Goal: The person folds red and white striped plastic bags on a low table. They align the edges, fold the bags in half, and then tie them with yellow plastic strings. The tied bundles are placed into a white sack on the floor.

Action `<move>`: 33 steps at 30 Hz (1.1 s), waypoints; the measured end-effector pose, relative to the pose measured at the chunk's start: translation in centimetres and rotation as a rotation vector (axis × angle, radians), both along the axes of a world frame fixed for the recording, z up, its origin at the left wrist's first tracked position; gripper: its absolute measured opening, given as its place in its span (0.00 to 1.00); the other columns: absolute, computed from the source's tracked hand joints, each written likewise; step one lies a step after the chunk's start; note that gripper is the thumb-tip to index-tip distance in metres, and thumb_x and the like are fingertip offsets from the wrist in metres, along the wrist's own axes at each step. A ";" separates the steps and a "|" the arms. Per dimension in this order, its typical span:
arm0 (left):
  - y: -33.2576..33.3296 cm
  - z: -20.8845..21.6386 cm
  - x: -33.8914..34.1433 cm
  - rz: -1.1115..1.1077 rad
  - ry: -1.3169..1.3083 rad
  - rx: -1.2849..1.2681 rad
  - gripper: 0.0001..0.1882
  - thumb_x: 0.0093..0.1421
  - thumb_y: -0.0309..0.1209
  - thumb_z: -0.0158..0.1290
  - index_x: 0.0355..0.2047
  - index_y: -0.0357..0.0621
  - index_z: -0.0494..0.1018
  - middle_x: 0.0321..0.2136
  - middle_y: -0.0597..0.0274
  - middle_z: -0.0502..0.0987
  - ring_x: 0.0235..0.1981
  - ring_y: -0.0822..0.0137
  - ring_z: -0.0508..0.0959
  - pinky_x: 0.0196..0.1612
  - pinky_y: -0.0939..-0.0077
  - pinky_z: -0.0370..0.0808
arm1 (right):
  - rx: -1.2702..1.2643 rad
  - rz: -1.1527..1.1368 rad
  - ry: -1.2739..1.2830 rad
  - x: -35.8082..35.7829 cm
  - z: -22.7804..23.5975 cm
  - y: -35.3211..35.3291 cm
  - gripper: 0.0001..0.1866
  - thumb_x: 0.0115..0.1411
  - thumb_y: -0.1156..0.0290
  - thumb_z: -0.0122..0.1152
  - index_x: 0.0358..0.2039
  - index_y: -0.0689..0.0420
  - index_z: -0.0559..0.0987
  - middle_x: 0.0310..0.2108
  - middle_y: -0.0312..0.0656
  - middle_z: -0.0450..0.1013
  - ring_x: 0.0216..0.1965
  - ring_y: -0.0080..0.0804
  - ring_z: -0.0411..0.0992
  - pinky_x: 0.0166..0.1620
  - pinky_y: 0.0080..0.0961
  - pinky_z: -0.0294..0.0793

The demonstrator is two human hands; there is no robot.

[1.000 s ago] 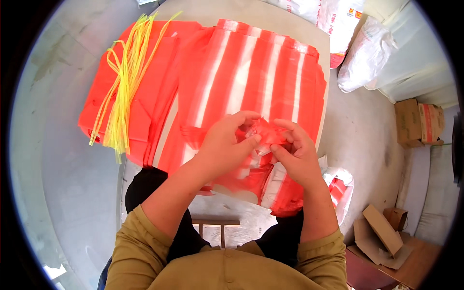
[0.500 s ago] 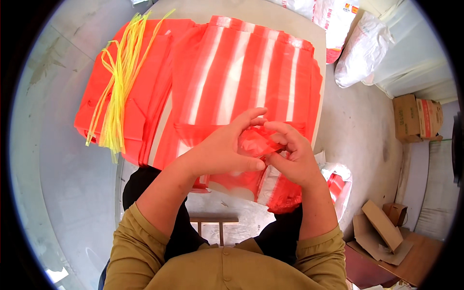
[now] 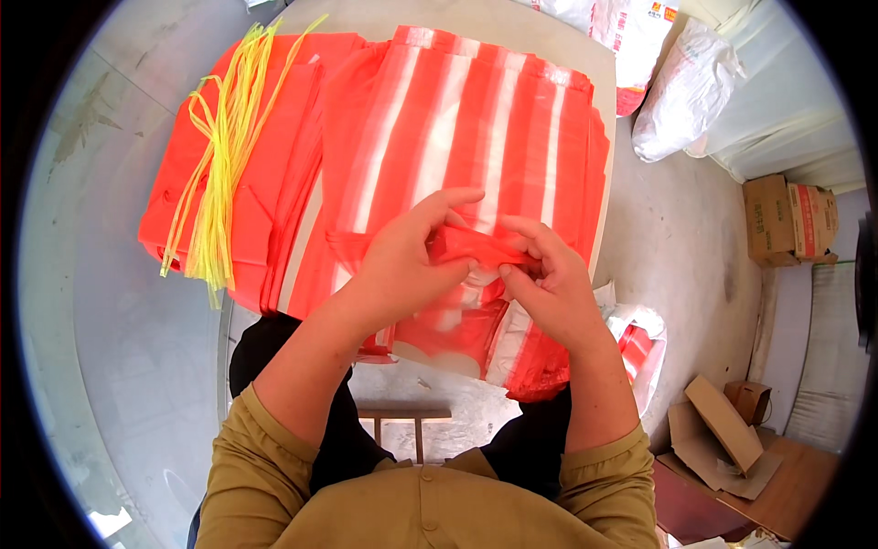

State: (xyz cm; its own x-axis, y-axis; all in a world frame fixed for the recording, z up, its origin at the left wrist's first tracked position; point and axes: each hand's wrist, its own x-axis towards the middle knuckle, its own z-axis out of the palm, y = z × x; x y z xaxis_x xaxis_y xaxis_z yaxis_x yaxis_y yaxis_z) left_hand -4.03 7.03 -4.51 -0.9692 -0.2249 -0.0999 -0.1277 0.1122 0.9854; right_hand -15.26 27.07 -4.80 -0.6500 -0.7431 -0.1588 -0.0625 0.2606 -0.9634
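Thin red plastic bag film [image 3: 476, 245] is gathered between my two hands, over the near part of a stack of red-and-white striped plastic bags [image 3: 457, 137]. My left hand [image 3: 407, 245] pinches the film with its thumb, its index finger stretched out above. On the other side my right hand [image 3: 547, 279] has thumb and fingers closed on the same film. Below the hands the bag's crumpled end [image 3: 535, 366] hangs over the table's near edge. The fingers partly hide the gathered film.
Yellow plastic strips [image 3: 224, 165] lie across folded red bags [image 3: 174, 201] on the left. White sacks [image 3: 686, 91] stand beyond the table at the far right. Cardboard boxes [image 3: 791, 220] sit along the right side, and an open bag with red contents [image 3: 636, 348] is beside the table.
My left hand has shifted left and its thumb has moved up to the film. The right fingers have drawn closer to the thumb, and the film now stretches between both hands.
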 end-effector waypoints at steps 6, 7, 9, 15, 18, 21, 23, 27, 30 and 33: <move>-0.5 -0.1 0.7 0.062 0.000 -0.038 0.35 0.61 0.14 0.59 0.68 0.45 0.68 0.43 0.64 0.75 0.44 0.75 0.78 0.48 0.80 0.76 | 0.074 -0.002 0.559 1.7 1.7 -1.3 0.24 0.61 0.73 0.71 0.59 0.57 0.79 0.53 0.49 0.79 0.49 0.42 0.82 0.47 0.33 0.83; -0.5 -0.4 0.8 0.063 0.020 -0.055 0.34 0.61 0.14 0.59 0.68 0.45 0.68 0.43 0.64 0.75 0.44 0.75 0.78 0.48 0.80 0.76 | 0.053 -0.026 0.639 2.1 1.9 -1.5 0.24 0.60 0.72 0.73 0.57 0.57 0.80 0.53 0.49 0.79 0.48 0.44 0.81 0.46 0.35 0.83; -0.3 -0.4 0.9 0.059 0.009 -0.055 0.35 0.62 0.14 0.59 0.69 0.45 0.67 0.43 0.64 0.75 0.44 0.76 0.78 0.48 0.80 0.76 | 0.003 -0.056 0.770 2.6 1.7 -1.9 0.23 0.58 0.72 0.74 0.55 0.57 0.81 0.53 0.48 0.79 0.48 0.47 0.81 0.47 0.36 0.83; 0.1 -0.3 0.8 0.019 0.007 0.024 0.38 0.61 0.13 0.59 0.71 0.45 0.65 0.45 0.65 0.75 0.45 0.77 0.77 0.49 0.82 0.75 | -0.030 -0.011 0.903 0.8 0.3 -2.5 0.21 0.56 0.73 0.74 0.51 0.56 0.82 0.46 0.45 0.80 0.49 0.46 0.77 0.53 0.39 0.77; 0.1 0.1 0.9 0.009 -0.001 0.077 0.39 0.60 0.13 0.59 0.71 0.45 0.65 0.46 0.65 0.76 0.47 0.77 0.77 0.50 0.83 0.74 | -0.025 0.001 0.721 0.7 -0.2 -2.3 0.18 0.58 0.74 0.72 0.50 0.57 0.83 0.43 0.45 0.80 0.48 0.46 0.76 0.54 0.41 0.75; 0.2 0.1 1.0 0.006 0.040 0.168 0.36 0.63 0.16 0.59 0.70 0.44 0.65 0.46 0.65 0.76 0.48 0.76 0.77 0.52 0.81 0.74 | -0.030 0.022 0.580 0.6 -0.6 -2.2 0.14 0.60 0.76 0.70 0.47 0.59 0.82 0.41 0.44 0.79 0.46 0.42 0.76 0.51 0.37 0.75; 0.1 -0.2 1.0 -0.003 0.056 0.243 0.33 0.65 0.19 0.59 0.70 0.43 0.66 0.47 0.65 0.77 0.49 0.75 0.77 0.53 0.79 0.75 | -0.034 0.030 0.491 0.4 -0.8 -2.0 0.09 0.63 0.79 0.67 0.44 0.63 0.81 0.40 0.42 0.77 0.44 0.34 0.76 0.49 0.29 0.75; -1.2 -1.2 1.2 -0.011 0.006 0.390 0.27 0.69 0.24 0.57 0.67 0.41 0.68 0.51 0.64 0.77 0.51 0.74 0.77 0.55 0.77 0.75 | -0.036 0.024 0.234 0.0 -0.7 -1.6 0.12 0.62 0.78 0.68 0.46 0.59 0.82 0.42 0.44 0.79 0.46 0.39 0.77 0.51 0.33 0.76; -1.2 -0.9 1.3 -0.036 0.006 0.406 0.25 0.70 0.25 0.56 0.66 0.41 0.69 0.52 0.62 0.77 0.53 0.73 0.77 0.56 0.78 0.75 | -0.064 0.036 0.098 0.0 -0.3 -1.6 0.10 0.63 0.79 0.65 0.46 0.61 0.81 0.42 0.41 0.78 0.46 0.32 0.77 0.51 0.29 0.76; -0.8 -0.4 1.1 -0.077 0.049 0.349 0.22 0.69 0.21 0.53 0.64 0.41 0.69 0.52 0.62 0.77 0.54 0.73 0.77 0.56 0.78 0.75 | -0.086 0.022 0.003 0.0 -0.2 -1.6 0.09 0.65 0.79 0.64 0.46 0.62 0.81 0.41 0.38 0.78 0.45 0.26 0.76 0.51 0.26 0.76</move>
